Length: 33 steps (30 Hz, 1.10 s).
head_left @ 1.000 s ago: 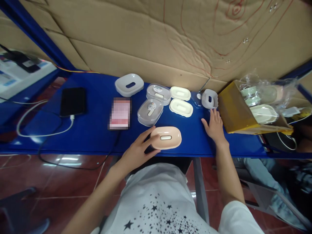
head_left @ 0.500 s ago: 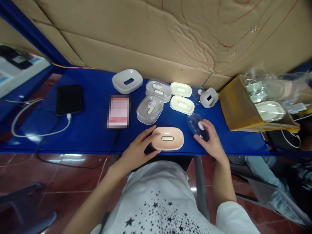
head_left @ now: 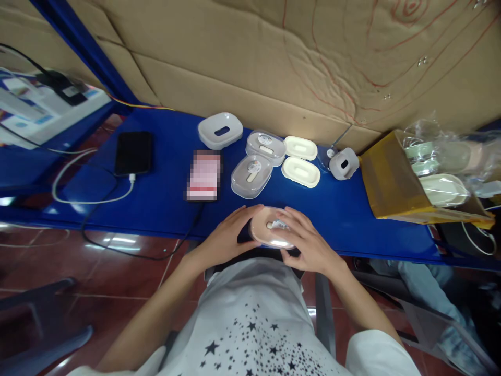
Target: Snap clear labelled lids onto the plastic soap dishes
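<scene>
Peach oval plastic soap dish (head_left: 270,230), table's near edge: our right hand (head_left: 307,245) has come across with a clear lid, fingers spread over it; left hand (head_left: 230,235) cups its end

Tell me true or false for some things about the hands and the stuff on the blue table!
1. Both hands touch the pink soap dish. True.
2. The black phone is plugged into a white cable. True.
3. The left hand holds the black phone. False: it is on the pink dish.
4. The yellow box stands at the table's left end. False: it is at the right.
5. Two cream dishes lie side by side. True.
</scene>
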Available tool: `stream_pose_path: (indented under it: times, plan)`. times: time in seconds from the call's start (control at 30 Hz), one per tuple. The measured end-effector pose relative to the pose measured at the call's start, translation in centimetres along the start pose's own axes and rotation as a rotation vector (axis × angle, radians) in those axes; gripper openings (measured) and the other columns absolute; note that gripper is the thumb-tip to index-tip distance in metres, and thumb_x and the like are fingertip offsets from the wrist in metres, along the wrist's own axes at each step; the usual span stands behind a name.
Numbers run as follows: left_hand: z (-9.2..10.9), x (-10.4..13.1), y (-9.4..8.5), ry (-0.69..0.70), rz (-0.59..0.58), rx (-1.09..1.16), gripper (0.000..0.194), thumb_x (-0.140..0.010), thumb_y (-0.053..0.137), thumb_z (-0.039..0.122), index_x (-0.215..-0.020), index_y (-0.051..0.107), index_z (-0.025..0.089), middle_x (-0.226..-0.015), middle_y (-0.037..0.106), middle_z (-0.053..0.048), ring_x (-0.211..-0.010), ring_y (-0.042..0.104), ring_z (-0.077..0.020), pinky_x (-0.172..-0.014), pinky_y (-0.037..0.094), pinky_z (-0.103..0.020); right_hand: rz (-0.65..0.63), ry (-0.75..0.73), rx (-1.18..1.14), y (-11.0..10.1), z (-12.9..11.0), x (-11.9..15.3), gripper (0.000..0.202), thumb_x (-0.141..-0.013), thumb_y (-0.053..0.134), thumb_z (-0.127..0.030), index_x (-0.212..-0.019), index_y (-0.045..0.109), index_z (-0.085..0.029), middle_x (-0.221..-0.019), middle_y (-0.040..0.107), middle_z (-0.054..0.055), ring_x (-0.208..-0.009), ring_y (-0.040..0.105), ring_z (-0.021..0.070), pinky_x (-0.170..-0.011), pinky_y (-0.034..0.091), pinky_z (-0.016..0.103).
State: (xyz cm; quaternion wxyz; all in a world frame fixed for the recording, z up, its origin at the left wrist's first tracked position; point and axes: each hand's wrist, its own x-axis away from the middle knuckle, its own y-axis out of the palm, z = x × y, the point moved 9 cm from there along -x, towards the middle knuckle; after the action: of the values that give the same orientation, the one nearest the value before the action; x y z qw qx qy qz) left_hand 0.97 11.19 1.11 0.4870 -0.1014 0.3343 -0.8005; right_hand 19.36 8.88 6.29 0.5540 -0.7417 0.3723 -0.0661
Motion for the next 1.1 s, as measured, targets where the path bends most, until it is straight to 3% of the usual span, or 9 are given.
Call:
stream_pose_path:
  times: [0.2,0.37,0.5,0.63,0.7,0.8,0.97,1.03,1.1]
  plan:
    - [-0.4,-0.1,-0.1,-0.019,-0.020,0.033,0.083,-0.101,0.075,0.058,-0.170,0.035,0.035,-0.173,0.050,-0.009,-0.158,0.051,-0.0311,-0.135,0.038,-0.055,0.056,0.039,0.082,1.1,0.3,0.2,0.046,-0.102,0.074,-0.040,-0.146,0.066,-0.029,-0.167,0.057,0.009,-0.163,0.041,0.0345,-0.127,0.049,0.059]
    - [0.0,-0.1,0.0,-0.021,-0.044,0.011,0.083,-0.102,0.074,0.052,-0.172,0.034,0.035,-0.176,0.046,-0.007,-0.163,0.045,-0.0319,-0.137,0.034,-0.056,0.118,0.033,0.205,1.4,0.4,1.6,0.051,-0.103,0.074,-0.043,-0.150,0.064,-0.027,-0.164,0.060,0.012,-0.163,0.042,0.0367,-0.124,0.050,0.059]
    - [0.3,0.0,0.0,-0.031,-0.034,-0.021,0.078,-0.105,0.071,0.046,-0.173,0.032,0.038,-0.178,0.042,-0.004,-0.165,0.040,-0.0304,-0.138,0.033,-0.054,0.207,0.228,0.383,-2.0,3.5,5.0,0.050,-0.105,0.071,-0.040,-0.152,0.061,-0.027,-0.160,0.063,0.013,-0.161,0.045,0.0374,-0.125,0.046,0.061]
    - [0.0,0.1,0.2,-0.051,-0.016,-0.055,0.069,-0.107,0.067,0.046,-0.169,0.040,0.039,-0.174,0.049,-0.002,-0.164,0.042,-0.0313,-0.137,0.036,-0.056,0.314,0.476,0.627,-6.6,6.9,6.8,0.063,-0.107,0.065,-0.042,-0.165,0.049,-0.024,-0.174,0.046,0.019,-0.165,0.036,0.0426,-0.130,0.031,0.070]
    - [-0.2,0.2,0.2,-0.053,-0.001,-0.089,0.063,-0.107,0.066,0.045,-0.166,0.046,0.037,-0.172,0.051,-0.003,-0.163,0.043,-0.0322,-0.136,0.037,-0.057,0.291,0.480,0.603,-6.8,8.1,5.0,0.068,-0.110,0.058,-0.044,-0.171,0.038,-0.021,-0.173,0.047,0.020,-0.164,0.038,0.0396,-0.132,0.030,0.066]
    - [-0.2,0.1,0.2,-0.043,0.010,-0.112,0.058,-0.109,0.064,0.042,-0.164,0.050,0.035,-0.169,0.054,-0.005,-0.161,0.046,-0.0318,-0.135,0.039,-0.058,0.185,0.426,0.496,-4.5,9.7,0.4,0.066,-0.113,0.048,-0.040,-0.173,0.034,-0.018,-0.169,0.052,0.020,-0.162,0.044,0.0367,-0.133,0.030,0.063]
    - [0.4,0.1,-0.4,-0.014,0.058,-0.085,0.059,-0.109,0.063,0.037,-0.166,0.045,0.035,-0.172,0.048,-0.010,-0.158,0.051,-0.0298,-0.131,0.046,-0.055,0.065,0.416,0.338,-1.7,11.4,-4.1,0.048,-0.112,0.049,-0.037,-0.153,0.061,-0.015,-0.148,0.071,0.022,-0.141,0.064,0.0395,-0.128,0.030,0.071]
    - [0.6,0.2,-0.7,-0.011,0.098,-0.105,0.064,-0.108,0.065,0.035,-0.168,0.042,0.035,-0.178,0.037,-0.011,-0.162,0.045,-0.0313,-0.131,0.046,-0.055,0.017,0.327,0.211,-1.6,10.5,-4.3,0.037,-0.114,0.048,-0.041,-0.135,0.072,-0.022,-0.135,0.079,0.013,-0.128,0.072,0.0334,-0.127,0.034,0.066]
    - [0.9,0.2,-0.7,0.015,0.113,-0.154,0.065,-0.108,0.065,0.033,-0.169,0.041,0.036,-0.183,0.029,-0.010,-0.166,0.037,-0.0335,-0.131,0.044,-0.058,0.045,0.264,0.125,-3.0,9.9,-3.9,0.034,-0.114,0.049,-0.045,-0.124,0.076,-0.027,-0.128,0.081,0.008,-0.122,0.074,0.0289,-0.124,0.041,0.057]
